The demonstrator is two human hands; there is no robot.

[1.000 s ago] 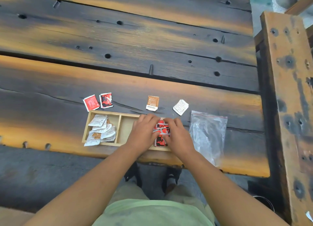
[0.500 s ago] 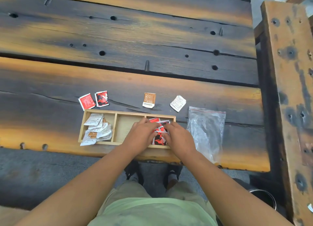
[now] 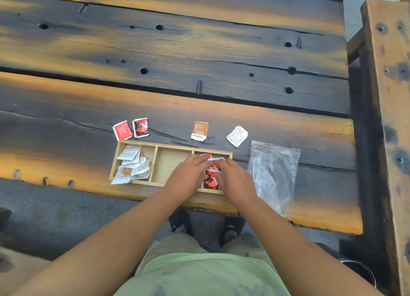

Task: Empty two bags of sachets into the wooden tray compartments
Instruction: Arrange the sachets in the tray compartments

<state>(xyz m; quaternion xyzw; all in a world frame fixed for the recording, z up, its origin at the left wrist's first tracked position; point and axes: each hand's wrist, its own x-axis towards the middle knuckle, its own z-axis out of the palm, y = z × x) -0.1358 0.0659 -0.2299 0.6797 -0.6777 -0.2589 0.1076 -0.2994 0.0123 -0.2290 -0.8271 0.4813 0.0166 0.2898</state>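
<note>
A three-compartment wooden tray (image 3: 155, 144) lies near the table's front edge. White and brown sachets (image 3: 133, 166) fill its left compartment, and the middle compartment holds nothing. Red sachets (image 3: 210, 177) lie in the right compartment. My left hand (image 3: 188, 176) and my right hand (image 3: 235, 178) both rest flat on the red sachets, fingertips nearly meeting over them. An empty clear plastic bag (image 3: 273, 171) with a red zip line lies just right of the tray.
Loose sachets lie on the dark plank table (image 3: 199, 51) behind the tray: a red one (image 3: 122, 130), a red-black one (image 3: 140, 127), a brown one (image 3: 199, 130) and a white one (image 3: 237, 136). A wooden beam (image 3: 386, 96) runs along the right.
Both hands stay on the red sachets in the right compartment, with only small finger shifts. The view has moved slightly.
</note>
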